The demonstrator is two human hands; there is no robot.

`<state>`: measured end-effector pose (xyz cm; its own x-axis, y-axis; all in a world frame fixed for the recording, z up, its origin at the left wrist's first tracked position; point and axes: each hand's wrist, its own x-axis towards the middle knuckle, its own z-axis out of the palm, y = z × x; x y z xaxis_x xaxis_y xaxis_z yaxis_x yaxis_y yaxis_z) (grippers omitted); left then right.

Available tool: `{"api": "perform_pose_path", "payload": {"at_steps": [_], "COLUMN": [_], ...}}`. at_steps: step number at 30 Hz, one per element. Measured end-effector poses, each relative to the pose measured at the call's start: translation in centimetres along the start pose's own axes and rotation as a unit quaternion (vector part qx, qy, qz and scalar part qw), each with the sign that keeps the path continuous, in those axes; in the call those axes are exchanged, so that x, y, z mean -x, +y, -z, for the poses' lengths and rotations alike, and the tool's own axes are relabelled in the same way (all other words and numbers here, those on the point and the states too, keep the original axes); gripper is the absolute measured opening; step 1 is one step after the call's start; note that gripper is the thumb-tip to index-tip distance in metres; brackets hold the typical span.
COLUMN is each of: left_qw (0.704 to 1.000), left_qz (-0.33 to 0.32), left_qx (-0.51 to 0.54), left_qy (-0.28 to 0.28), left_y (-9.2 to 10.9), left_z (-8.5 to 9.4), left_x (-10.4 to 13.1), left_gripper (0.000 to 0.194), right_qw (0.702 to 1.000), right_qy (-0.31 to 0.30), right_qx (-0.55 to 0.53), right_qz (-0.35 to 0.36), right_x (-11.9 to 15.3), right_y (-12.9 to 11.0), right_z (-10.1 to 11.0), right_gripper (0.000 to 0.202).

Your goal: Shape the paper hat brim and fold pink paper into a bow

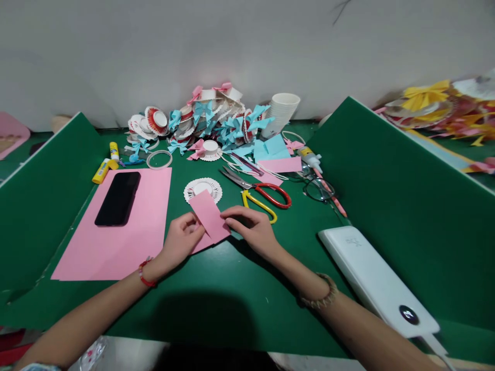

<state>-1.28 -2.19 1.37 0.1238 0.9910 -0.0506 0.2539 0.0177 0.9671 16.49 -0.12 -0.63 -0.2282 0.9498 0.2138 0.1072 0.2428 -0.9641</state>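
A piece of pink paper (210,215), folded or layered at an angle, is held low over the green table. My left hand (183,234) pinches its left side between thumb and fingers. At its right edge, the thumb and fingertips of my right hand (253,229) close on the paper. Just beyond it lies a white scalloped paper hat (202,186), partly covered by the paper. Scissors (255,191) with one red and one yellow handle rest open beyond my right hand.
Pink sheets (154,206) lie left under a black phone (118,199), near glue sticks (101,171). Paper hats with bows (204,116) pile up behind, beside stacked paper cups (283,111). Glasses (319,189) and a white power bank (377,281) lie right. Green partitions (410,206) flank the table.
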Motion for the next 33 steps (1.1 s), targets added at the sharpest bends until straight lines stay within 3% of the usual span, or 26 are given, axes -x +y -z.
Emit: {"api": "perform_pose_path", "payload": {"at_steps": [3, 6, 8, 12, 14, 21, 23, 28, 33], "left_qw": [0.995, 0.984, 0.98, 0.997, 0.999, 0.986, 0.984, 0.987, 0.993], "left_qz": [0.058, 0.048, 0.05, 0.058, 0.043, 0.013, 0.002, -0.025, -0.05], "left_qx": [0.067, 0.138, 0.163, 0.046, -0.03, -0.108, -0.116, -0.123, -0.108], "left_qy": [-0.043, -0.1, -0.099, -0.006, 0.0, -0.122, -0.134, -0.103, -0.012], "left_y": [-0.3, -0.7, -0.8, -0.2, 0.2, 0.5, 0.5, 1.1, 1.4], "left_z": [-1.0, -0.8, -0.3, 0.6, 0.8, 0.5, 0.4, 1.7, 4.5], "left_x": [0.2, 0.2, 0.1, -0.4, -0.6, -1.1, -1.1, -1.3, -2.3], "left_gripper": [0.028, 0.034, 0.035, 0.024, 0.021, 0.012, 0.011, 0.009, 0.008], "right_qw": [0.997, 0.991, 0.991, 0.991, 0.991, 0.992, 0.993, 0.99, 0.987], "right_qy": [0.025, 0.03, -0.001, -0.051, -0.052, -0.063, -0.07, -0.062, -0.009], "right_qx": [-0.038, -0.076, -0.07, -0.042, -0.035, 0.009, 0.026, 0.0, -0.027], "right_qz": [-0.068, -0.107, -0.116, -0.118, -0.12, -0.105, -0.093, -0.127, -0.158], "right_x": [0.1, 0.1, 0.2, 0.7, 0.9, 0.9, 0.9, 0.7, 0.1], "right_y": [0.3, 0.4, 0.3, -0.1, -0.2, -0.6, -0.8, -0.5, 0.2], "right_z": [-0.2, -0.4, -0.5, -1.2, -1.4, -1.1, -1.1, -0.7, -0.2], "right_gripper": [0.009, 0.015, 0.014, 0.009, 0.009, 0.009, 0.008, 0.005, 0.004]}}
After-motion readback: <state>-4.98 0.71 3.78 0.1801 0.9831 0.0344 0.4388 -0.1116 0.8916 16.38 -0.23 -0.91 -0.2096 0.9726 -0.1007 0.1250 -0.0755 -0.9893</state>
